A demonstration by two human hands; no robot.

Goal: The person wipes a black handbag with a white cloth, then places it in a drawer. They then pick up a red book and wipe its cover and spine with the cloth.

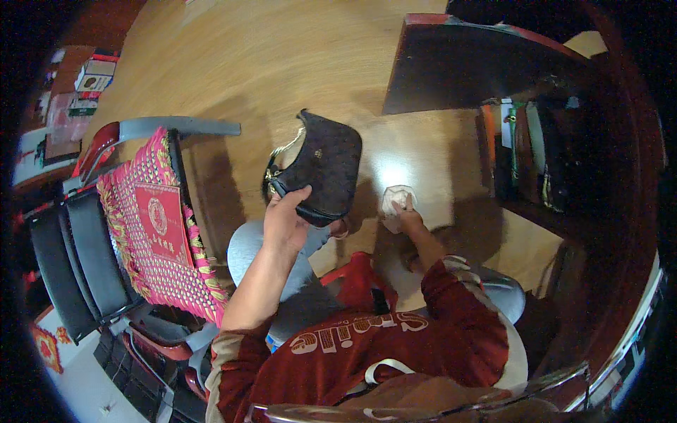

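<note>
A dark brown handbag (330,158) with a twisted light cord and gold-coloured fittings is held up left of centre. My left hand (288,219) grips its lower edge, the thumb lying on the near face. To the right, lower down by the wood-look floor, my right hand (410,214) has its fingers on a crumpled white cloth or tissue (396,198). Some of those fingertips are hidden against the white material. Between my knees lies a red item (359,280), perhaps a fabric bag, with a black part.
On the left stands an armchair (180,126) with a pink and yellow woven cover (121,201), a red printed booklet (161,222) on it. At right, an open dark cabinet (571,222) holds upright items below a dark panel (465,63). Boxes (97,74) sit far left.
</note>
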